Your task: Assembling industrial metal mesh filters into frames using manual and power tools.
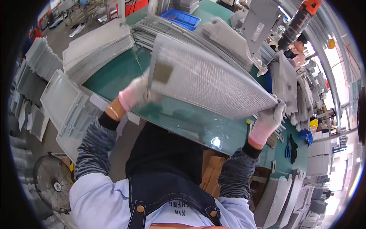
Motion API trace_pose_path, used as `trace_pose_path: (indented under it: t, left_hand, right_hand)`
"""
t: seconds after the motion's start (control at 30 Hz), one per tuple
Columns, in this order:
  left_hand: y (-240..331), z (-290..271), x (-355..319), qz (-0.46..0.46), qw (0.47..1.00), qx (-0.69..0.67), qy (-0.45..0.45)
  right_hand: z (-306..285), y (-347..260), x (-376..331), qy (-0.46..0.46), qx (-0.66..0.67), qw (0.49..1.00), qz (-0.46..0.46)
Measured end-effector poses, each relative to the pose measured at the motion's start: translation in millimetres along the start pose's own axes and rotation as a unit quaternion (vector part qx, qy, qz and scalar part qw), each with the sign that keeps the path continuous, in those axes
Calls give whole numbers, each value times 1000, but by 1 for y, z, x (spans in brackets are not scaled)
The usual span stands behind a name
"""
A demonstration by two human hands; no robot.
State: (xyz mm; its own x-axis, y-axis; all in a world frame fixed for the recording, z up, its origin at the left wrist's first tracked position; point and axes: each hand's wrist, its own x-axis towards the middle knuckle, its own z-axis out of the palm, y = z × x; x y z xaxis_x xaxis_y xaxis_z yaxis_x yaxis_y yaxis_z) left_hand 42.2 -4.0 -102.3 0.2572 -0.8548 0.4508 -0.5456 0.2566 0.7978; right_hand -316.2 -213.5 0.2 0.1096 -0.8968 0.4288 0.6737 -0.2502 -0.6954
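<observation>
Gripping mesh panel [206, 78] mid-frame, with left hand [137, 91] and right hand [269, 117] clasped on opposite ends | probably light, fairly stiff, easily dented | best held by edges

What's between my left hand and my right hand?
In the head view, a silvery framed mesh panel spans the stretch between your gloved left hand and gloved right hand, above the green tabletop.
</observation>
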Motion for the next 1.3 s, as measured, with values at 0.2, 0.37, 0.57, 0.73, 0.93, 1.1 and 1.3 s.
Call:
trace_pose_path:
  t: [0.2, 0.37, 0.57, 0.73, 0.93, 1.1, 1.3]
  left_hand:
    - [58, 2, 90, 105, 936, 59, 330]
    - [134, 110, 43, 358, 887, 282, -78]
    - [111, 117, -29, 349, 891, 278, 87]
    - [114, 115, -20, 358, 890, 276, 57]
    - [131, 100, 23, 347, 903, 247, 55]
    - [113, 129, 63, 349, 910, 223, 17]
    - [128, 133, 69, 329, 915, 228, 48]
  right_hand:
    - [28, 48, -95, 52, -211, 960, -177]
    - [51, 53, -151, -26, -301, 931, -203]
    - [49, 29, -182, -214, -373, 883, -187]
    - [29, 16, -148, -333, -307, 886, -101]
    - [-46, 12, -86, -181, -609, 773, -12]
    - [-152, 21, -34, -89, -886, 441, 114]
    - [-212, 61, -30, -7, -912, 394, 112]
